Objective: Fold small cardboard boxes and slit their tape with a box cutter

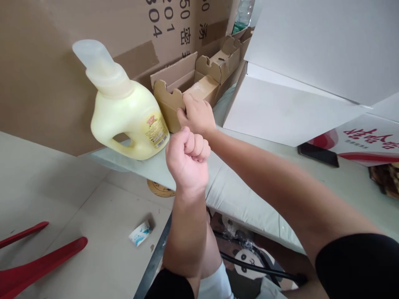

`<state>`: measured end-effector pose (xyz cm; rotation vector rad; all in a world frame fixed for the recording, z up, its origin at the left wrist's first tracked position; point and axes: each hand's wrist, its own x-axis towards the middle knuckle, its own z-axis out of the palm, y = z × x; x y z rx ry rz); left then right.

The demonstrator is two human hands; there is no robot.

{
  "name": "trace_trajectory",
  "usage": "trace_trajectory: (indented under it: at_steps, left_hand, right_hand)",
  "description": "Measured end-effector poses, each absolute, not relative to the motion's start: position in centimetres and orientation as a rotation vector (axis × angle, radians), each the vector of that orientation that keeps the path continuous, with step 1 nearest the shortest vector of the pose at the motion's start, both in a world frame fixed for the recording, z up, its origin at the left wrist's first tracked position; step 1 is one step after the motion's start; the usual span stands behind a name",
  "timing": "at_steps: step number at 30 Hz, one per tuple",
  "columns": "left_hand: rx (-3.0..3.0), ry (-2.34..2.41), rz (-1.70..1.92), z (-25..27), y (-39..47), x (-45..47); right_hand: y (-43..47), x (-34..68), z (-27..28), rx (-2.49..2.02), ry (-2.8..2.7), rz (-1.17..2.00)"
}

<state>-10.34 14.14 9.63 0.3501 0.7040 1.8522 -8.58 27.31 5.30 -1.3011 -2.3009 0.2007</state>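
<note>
My left hand (188, 162) is closed in a fist in the middle of the view, with nothing showing between its fingers. Just beyond it, my right hand (199, 115) grips the near end of a long, narrow cardboard box (170, 101); its fingertips are partly hidden. Notched flaps stand up along this open-topped box. Left of both hands, a pale yellow detergent jug (124, 108) with a handle and a translucent cap stands upright, close to the box's near end.
A large printed carton (46, 83) stands behind the jug. White boxes (293, 104) and a black phone (318, 155) are on the right of the pale cloth-covered surface (249, 195). A paper cup (140, 233) lies on the floor near red legs (43, 261). A plastic bottle (242, 16) stands at the back.
</note>
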Motion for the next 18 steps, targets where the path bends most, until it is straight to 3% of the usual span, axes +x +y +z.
trace_trajectory:
  at_steps: [13,18]
  left_hand:
    - [0.493,0.757,2.02,13.2,11.8,-10.8]
    - [0.614,0.875,2.119,12.2,12.2,-10.9]
  right_hand:
    - [19.7,4.1,4.5,-1.116,-2.136,0.198]
    - [13.4,11.4,4.3,-0.977,-2.149,0.059]
